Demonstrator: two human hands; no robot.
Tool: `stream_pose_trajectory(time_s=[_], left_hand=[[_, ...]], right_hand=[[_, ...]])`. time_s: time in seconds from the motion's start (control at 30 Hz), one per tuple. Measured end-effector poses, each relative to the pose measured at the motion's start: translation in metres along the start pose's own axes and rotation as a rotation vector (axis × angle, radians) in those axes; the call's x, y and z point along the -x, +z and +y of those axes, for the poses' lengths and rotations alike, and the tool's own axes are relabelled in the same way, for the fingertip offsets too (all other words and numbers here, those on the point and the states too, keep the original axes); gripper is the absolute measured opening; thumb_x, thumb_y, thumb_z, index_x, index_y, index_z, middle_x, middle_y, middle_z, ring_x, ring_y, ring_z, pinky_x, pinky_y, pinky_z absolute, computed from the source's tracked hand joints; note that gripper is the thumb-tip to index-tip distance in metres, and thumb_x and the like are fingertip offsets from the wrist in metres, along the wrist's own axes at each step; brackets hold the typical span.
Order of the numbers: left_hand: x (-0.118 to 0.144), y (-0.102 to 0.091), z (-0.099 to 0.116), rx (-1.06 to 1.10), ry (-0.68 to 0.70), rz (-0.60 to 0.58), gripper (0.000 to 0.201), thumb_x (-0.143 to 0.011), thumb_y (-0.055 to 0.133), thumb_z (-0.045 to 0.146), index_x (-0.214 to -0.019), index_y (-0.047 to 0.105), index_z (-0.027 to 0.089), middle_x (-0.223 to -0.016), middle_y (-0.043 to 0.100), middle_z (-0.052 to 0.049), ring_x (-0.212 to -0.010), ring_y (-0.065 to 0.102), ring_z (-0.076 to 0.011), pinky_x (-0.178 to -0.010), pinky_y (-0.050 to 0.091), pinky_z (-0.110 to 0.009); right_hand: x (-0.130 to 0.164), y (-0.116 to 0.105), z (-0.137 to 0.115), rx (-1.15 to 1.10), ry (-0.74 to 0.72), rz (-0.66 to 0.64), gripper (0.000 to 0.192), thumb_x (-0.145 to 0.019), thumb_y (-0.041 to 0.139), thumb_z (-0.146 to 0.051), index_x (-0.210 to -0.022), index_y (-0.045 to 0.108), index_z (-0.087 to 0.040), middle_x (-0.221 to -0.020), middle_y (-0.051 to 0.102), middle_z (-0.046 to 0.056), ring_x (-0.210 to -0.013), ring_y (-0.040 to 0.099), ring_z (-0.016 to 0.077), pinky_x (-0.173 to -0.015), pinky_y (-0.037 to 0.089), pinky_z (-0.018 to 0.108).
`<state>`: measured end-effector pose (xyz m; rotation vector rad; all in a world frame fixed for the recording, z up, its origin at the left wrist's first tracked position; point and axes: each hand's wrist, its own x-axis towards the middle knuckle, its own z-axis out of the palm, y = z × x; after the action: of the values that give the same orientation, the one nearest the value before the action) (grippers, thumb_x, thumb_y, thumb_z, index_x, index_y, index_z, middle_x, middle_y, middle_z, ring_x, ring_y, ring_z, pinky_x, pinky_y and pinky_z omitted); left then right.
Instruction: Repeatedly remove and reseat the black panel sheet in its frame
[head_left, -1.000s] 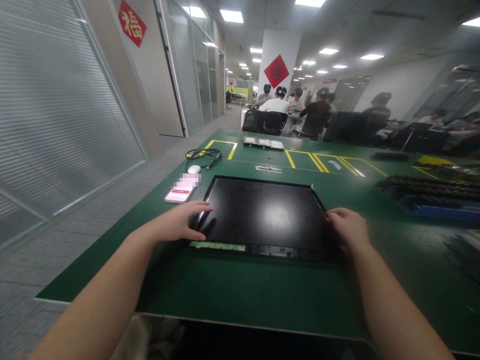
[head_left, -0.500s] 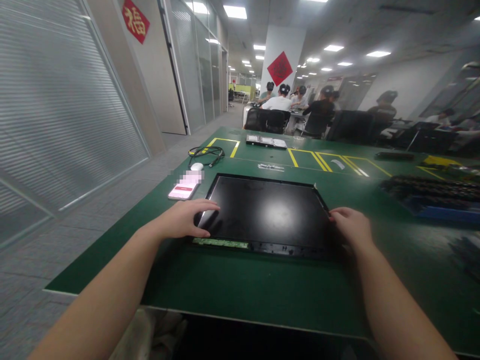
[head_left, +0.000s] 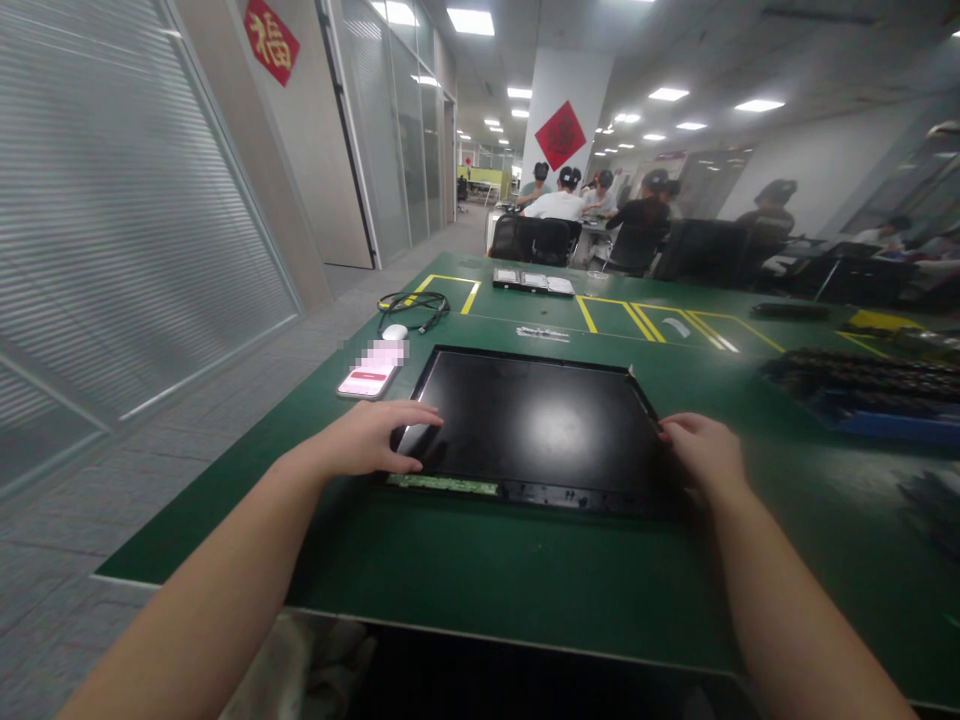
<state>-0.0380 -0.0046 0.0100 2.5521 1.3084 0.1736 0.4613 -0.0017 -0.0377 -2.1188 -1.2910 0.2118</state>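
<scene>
A black display panel (head_left: 517, 420) lies on the green table (head_left: 465, 570), its dark glass face up with a bright reflection on it. A thin green circuit board (head_left: 442, 485) runs along the left part of its near edge. At the panel's left edge is my left hand (head_left: 367, 438), thumb and forefinger stretched apart over its border; the other fingers are mostly hidden. My right hand (head_left: 701, 450) has its fingers closed on the panel's right edge, near the corner of the dark frame.
Left of the panel lie a lit phone (head_left: 369, 370), a white mouse (head_left: 394, 332) and a coiled black cable (head_left: 412, 308). Several drives (head_left: 532, 282) sit at the back among yellow tape marks. A blue tray (head_left: 885, 425) with dark parts is at right. Several people (head_left: 555, 200) sit beyond.
</scene>
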Motion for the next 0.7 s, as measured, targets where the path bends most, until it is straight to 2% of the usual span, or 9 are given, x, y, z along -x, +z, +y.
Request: stream_pose_trajectory(time_s=[0.23,0.43,0.7], left_hand=[[-0.001,-0.002,0.002,-0.009,0.005,-0.037,0.053,-0.082,0.074,0.046,-0.133,0.071,0.030,-0.152,0.062,-0.005,-0.130,0.064,-0.0299,-0.104,0.049,-0.035],[0.000,-0.002,0.003,-0.005,-0.011,-0.038,0.052,-0.083,0.072,0.046,-0.133,0.071,0.031,-0.153,0.061,-0.005,-0.131,0.064,-0.0305,-0.105,0.049,-0.037],[0.000,0.000,-0.007,0.021,-0.036,-0.022,0.063,-0.078,0.075,0.054,-0.138,0.068,0.034,-0.150,0.064,-0.004,-0.129,0.064,-0.0322,-0.107,0.048,-0.039]], right_hand=[[0.002,-0.002,-0.003,0.014,0.010,-0.019,0.027,-0.073,0.057,-0.034,-0.083,0.079,-0.023,-0.083,0.078,0.007,-0.088,0.069,0.0285,-0.075,0.047,0.037],[0.002,-0.002,-0.004,-0.001,0.024,-0.015,0.027,-0.072,0.059,-0.035,-0.084,0.080,-0.022,-0.082,0.078,0.007,-0.084,0.069,0.0279,-0.074,0.048,0.037],[0.002,0.000,-0.001,-0.033,0.000,0.009,0.029,-0.070,0.057,-0.037,-0.082,0.079,-0.023,-0.078,0.078,0.007,-0.082,0.070,0.0275,-0.070,0.047,0.036]])
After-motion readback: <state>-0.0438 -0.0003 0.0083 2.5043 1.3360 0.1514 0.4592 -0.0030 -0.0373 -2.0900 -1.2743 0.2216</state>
